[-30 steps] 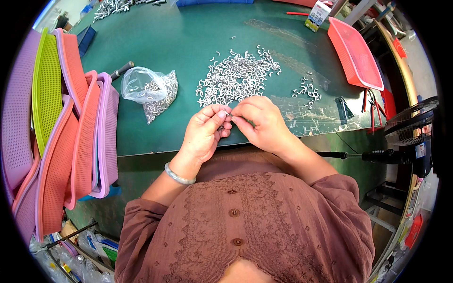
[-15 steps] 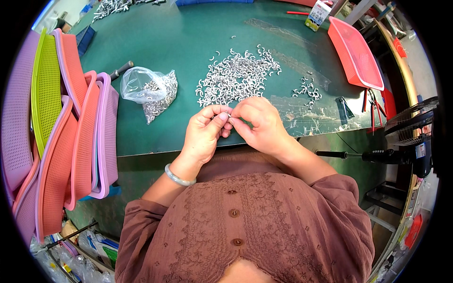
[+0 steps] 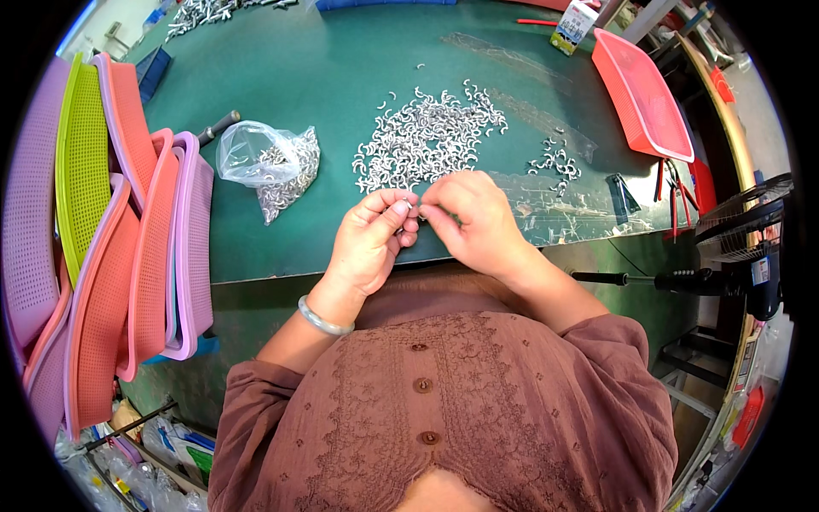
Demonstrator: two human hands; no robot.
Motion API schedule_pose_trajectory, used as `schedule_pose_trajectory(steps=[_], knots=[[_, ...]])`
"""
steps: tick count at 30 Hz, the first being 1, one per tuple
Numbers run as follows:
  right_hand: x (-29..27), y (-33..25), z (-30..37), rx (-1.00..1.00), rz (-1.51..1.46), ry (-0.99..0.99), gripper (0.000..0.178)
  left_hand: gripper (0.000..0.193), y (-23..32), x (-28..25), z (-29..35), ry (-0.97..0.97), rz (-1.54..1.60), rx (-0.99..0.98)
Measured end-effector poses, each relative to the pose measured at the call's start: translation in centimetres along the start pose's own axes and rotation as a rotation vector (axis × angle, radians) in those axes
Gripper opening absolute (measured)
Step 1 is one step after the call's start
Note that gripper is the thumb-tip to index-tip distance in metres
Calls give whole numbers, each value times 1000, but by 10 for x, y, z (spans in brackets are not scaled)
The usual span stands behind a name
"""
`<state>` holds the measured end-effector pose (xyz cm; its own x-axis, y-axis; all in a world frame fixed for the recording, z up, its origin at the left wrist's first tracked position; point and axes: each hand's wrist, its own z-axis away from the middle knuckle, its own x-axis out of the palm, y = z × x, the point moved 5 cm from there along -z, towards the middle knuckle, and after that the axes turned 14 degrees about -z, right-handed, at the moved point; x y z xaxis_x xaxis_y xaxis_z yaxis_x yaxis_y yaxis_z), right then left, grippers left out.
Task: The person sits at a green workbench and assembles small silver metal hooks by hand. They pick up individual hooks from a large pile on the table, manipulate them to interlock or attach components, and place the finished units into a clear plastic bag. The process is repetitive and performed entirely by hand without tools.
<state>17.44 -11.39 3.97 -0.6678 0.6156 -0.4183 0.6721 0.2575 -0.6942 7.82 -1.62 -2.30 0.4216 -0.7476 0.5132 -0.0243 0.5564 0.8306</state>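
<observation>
My left hand [image 3: 368, 241] pinches a small silvery curved metal piece [image 3: 407, 205] between thumb and forefinger, just over the table's near edge. Close on its right, my right hand [image 3: 467, 213] has its fingers curled and the thumb against the forefinger. Whatever lies between those fingertips is too small to make out. A small gap separates the two hands' fingertips. Directly beyond them spreads a heap of the same curved metal pieces [image 3: 431, 136]. A smaller cluster of pieces [image 3: 556, 164] lies to the right. On the left stands an open clear plastic bag [image 3: 286, 175] partly filled with such pieces.
Stacked purple, coral and green plastic baskets [image 3: 102, 256] rise at my left. A coral basket [image 3: 640, 98] sits at the table's right, with red-handled pliers [image 3: 674, 196] near it. A carton [image 3: 574, 27] stands at the back; a black fan [image 3: 742, 230] is beyond the right edge.
My right hand has drawn slightly away from the left fingertips, opening a gap between them. The piece in my left fingers now shows more plainly. The left hand has barely moved.
</observation>
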Motion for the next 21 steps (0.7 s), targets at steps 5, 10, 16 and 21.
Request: schedule_pose_trajectory(steps=[5, 10, 16, 21], knots=[[-4, 17, 5, 34, 183, -109, 11, 13, 5, -4, 1, 54, 25, -53], [-1, 16, 6, 69, 205, -221, 10, 15, 6, -7, 0, 63, 57, -65], [2, 17, 5, 23, 170, -197, 2, 14, 8, -4, 1, 117, -31, -100], [-2, 18, 2, 76, 127, -199, 9, 12, 11, -3, 0, 94, -89, -144]])
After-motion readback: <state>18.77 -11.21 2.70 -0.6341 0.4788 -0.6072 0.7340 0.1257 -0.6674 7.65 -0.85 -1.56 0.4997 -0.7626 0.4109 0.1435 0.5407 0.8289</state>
